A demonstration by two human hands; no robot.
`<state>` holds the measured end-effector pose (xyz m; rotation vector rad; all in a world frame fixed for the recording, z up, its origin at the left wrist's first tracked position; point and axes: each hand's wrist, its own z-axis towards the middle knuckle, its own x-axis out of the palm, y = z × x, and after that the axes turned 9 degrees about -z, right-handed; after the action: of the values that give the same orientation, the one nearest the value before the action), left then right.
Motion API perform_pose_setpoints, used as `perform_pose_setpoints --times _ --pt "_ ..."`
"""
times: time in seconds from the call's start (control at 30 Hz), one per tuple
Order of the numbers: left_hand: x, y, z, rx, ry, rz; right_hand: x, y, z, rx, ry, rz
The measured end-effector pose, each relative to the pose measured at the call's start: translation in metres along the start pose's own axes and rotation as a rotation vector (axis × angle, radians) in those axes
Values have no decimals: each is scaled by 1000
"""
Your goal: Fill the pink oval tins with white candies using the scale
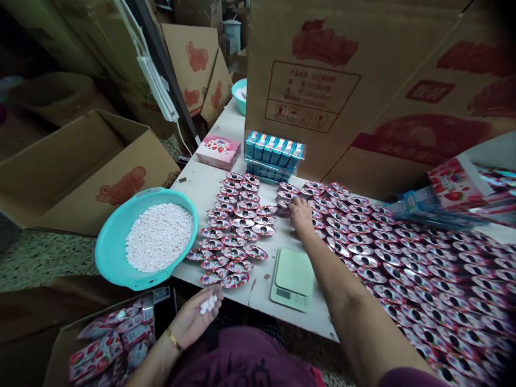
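My left hand [198, 317] is turned palm up at the table's front edge, fingers curled around a small heap of white candies [208, 305]. My right hand [301, 214] reaches over the table, its fingers closed at a small oval-topped packet [285, 195] with a pink and red pattern; the fingertips are partly hidden. Similar open packets [234, 252] stand in rows left of that hand, and many more packets [365, 236] fill the table's right side. A turquoise basin [105, 252] at the left holds a pile of white candies [159, 236].
A pale green kitchen scale [293, 277] lies between the packet groups. Behind stand a pink strawberry box [219, 151], wrapped blue packs [274, 153] and a large carton [306, 102]. Below the basin, a carton holds strawberry-print pouches [100, 352]. An open carton [133, 172] stands left.
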<state>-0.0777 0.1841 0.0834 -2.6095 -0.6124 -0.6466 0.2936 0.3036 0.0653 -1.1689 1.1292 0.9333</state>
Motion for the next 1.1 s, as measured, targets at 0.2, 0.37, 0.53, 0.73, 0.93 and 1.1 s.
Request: perform_pose_setpoints --times 0.2,0.37,0.53,0.73,0.93,1.1 --pt "32 4 11 -97 214 11 -25 -4 -116 -52 -53 64" --pt "65 26 22 -181 358 92 -11 17 -193 -62 27 148" --pt "72 47 30 -230 440 145 -30 61 -215 -67 -88 432" --pt "50 62 30 -249 451 235 -60 110 -231 -372 143 610" --pt "30 67 24 -302 391 248 -50 114 -242 -323 301 747" --pt "33 65 26 -301 360 265 -45 119 -242 -321 250 778"
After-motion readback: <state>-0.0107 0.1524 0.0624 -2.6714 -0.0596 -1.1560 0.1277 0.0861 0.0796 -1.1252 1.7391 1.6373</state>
